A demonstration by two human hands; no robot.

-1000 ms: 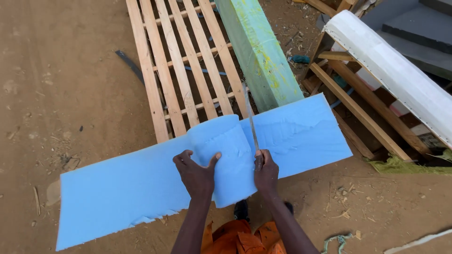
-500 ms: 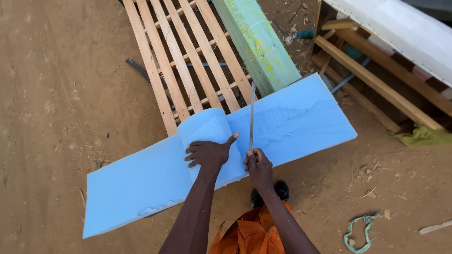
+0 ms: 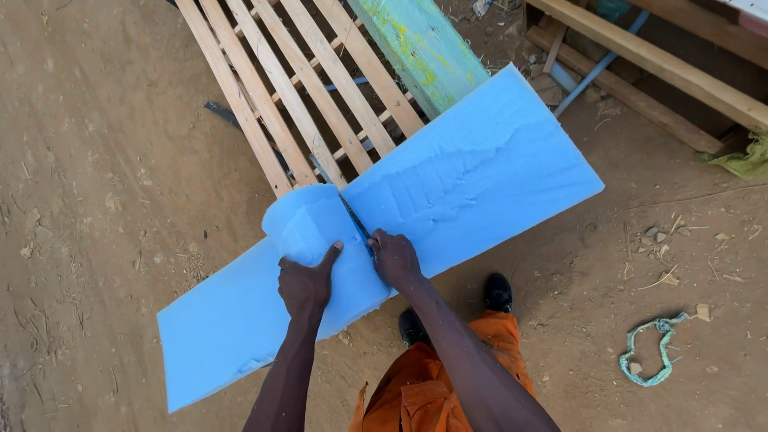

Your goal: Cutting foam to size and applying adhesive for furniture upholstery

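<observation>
Outdoor yard, bare packed dirt ground, scattered straw and small debris.

Blue foam sheet: long, thick slab, laid slantwise from lower left to upper right, far edge resting on a slatted frame, near edge over dirt. Surface dented and ridged on the right half. Left part curled up into a hump at the middle, beside a cut line.

Left hand: pressed flat on the curled foam hump, fingers spread and pointing away, thumb out to the right; closed on nothing, only bearing down on the foam.

Right hand: fist clamped round the handle of a knife, just beside the left hand, resting on the foam.

Knife: thin blade sunk in the cut line, running up and left from the fist; only a narrow dark strip visible.

Wooden slatted frame: pale slats, lying on the ground under the foam's far edge.

Green painted beam: worn, yellow-streaked, lying across the frame, lower end touching the foam.

Timber lengths: upper right, stacked at angles.

Green rope: short tangled piece, on dirt at right, well apart from the foam.

Orange trousers, dark shoes: bottom centre, near the foam's near edge.
</observation>
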